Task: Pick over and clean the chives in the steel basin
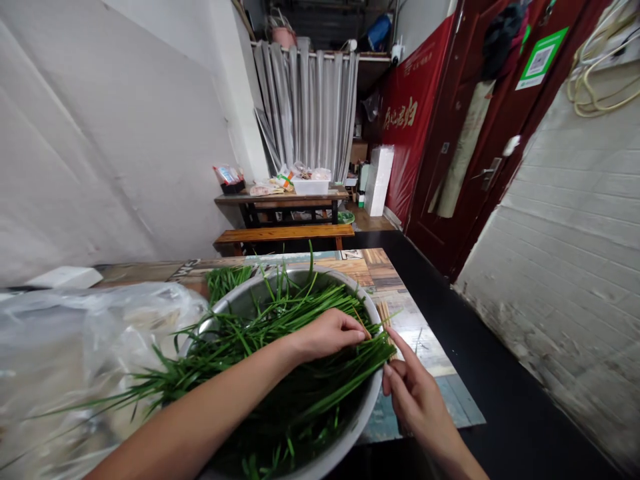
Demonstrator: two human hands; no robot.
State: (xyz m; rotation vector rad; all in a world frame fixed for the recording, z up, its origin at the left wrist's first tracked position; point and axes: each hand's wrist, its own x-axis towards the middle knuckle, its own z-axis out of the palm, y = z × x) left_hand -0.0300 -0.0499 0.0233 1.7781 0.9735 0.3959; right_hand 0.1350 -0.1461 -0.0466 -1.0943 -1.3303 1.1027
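A large metal bowl (369,407) is heaped with long green garlic chives (285,320). My left hand (333,333) reaches over the heap, thumb and fingertips closed on chives near their cut ends by the right rim. A thin wooden skewer (361,321) slants up beside those fingertips. Just outside the rim, my right hand (413,387) has its thumb and bent fingers together, with the index finger stretched against the chive ends. The skewer lines up with these right fingertips; its middle is hidden by the chives. Behind them, a bundle of wooden skewers (384,313) lies on the table.
The bowl stands on a patterned table (430,360). Clear plastic bags (100,360) lie at the left, and more chives (225,281) behind the bowl. Farther off are a wooden bench (285,233) and another table with a white tub (311,185). A dark red door (470,153) stands right.
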